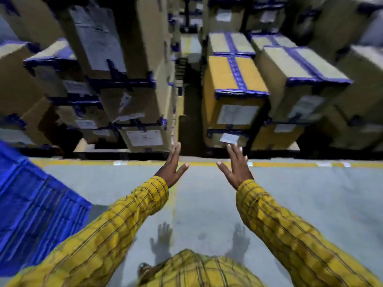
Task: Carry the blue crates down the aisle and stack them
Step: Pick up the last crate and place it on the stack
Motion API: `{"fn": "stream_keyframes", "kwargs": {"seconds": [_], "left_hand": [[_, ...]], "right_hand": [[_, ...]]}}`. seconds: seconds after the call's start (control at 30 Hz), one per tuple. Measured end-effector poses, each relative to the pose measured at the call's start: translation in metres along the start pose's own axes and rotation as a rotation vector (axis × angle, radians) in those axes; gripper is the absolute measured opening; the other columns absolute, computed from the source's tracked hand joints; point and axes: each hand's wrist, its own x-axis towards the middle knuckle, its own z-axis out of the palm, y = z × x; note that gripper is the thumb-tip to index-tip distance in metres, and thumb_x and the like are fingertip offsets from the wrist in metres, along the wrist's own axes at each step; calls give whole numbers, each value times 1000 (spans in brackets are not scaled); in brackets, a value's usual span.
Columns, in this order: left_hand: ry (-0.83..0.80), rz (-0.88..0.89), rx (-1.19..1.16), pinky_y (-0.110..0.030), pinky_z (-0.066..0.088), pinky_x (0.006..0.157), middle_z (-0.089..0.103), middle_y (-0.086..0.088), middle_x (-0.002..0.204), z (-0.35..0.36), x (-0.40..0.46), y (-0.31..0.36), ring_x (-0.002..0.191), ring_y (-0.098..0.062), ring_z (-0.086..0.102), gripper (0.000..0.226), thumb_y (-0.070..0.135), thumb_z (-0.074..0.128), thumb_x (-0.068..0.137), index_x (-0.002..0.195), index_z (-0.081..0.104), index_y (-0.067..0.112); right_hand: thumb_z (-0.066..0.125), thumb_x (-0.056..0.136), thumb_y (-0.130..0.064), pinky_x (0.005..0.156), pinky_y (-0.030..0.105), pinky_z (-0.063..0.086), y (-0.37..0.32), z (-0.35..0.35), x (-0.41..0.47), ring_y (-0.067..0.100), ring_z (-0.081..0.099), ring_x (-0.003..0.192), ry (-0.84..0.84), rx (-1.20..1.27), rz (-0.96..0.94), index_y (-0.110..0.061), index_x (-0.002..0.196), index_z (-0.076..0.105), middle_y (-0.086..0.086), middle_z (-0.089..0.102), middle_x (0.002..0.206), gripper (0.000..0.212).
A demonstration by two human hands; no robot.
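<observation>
Crates come first at the far left: a stack of ribbed blue plastic crates (35, 206) fills the lower left edge of the view, standing on the grey concrete floor (207, 204) just beside the person's left arm, touched by neither hand. Above and behind the crates, tall stacks of brown cardboard cartons bound with blue tape (116, 65) rise along the left side of a narrow dark gap, each carton carrying a pale paper label. A yellow painted floor line (134, 163) runs across the view at the foot of these stacks. The left hand (172, 168) reaches forward out of a yellow checked shirt sleeve (116, 224), its fingers straight and spread, the thumb held out to the side, gripping nothing and hovering in the air above the floor near the yellow line. The right hand (236, 168) is held near it at the same height, well apart from the crates, fingers likewise straight and fanned, empty, with its own yellow checked sleeve trailing back to the lower right. Shadows of both hands (163, 241) fall on the floor below them. To the right of the gap stand more taped cartons (234, 94), lower ones in front showing their tops crossed with blue tape, and blurred further cartons fill the far right.
</observation>
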Motion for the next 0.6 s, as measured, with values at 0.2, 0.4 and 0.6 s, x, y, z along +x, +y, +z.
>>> {"fn": "stream_keyframes", "kwargs": {"seconds": [0.2, 0.4, 0.6], "left_hand": [[-156, 165, -68, -25, 16, 114, -27, 16, 159, 110, 46, 105, 140, 6, -5, 79, 48, 43, 99, 155, -12, 34], [-352, 336, -84, -25, 19, 111, -28, 18, 158, 204, 77, 201, 139, 6, 1, 79, 51, 42, 99, 154, -13, 36], [-536, 478, -91, -26, 18, 113, -31, 20, 156, 289, 117, 281, 151, -11, 1, 78, 49, 42, 100, 153, -14, 38]], "right_hand": [[41, 91, -66, 122, 46, -3, 110, -86, -78, 16, -12, 151, 121, -1, 227, -29, 157, 11, -9, -8, 164, 81], [43, 93, -64, 122, 47, -4, 195, -158, -146, 15, -13, 151, 276, 7, 434, -28, 157, 10, -7, -8, 165, 81], [39, 91, -68, 122, 46, -5, 263, -214, -197, 14, -14, 151, 430, 14, 617, -30, 157, 9, -9, -9, 164, 82]]}}
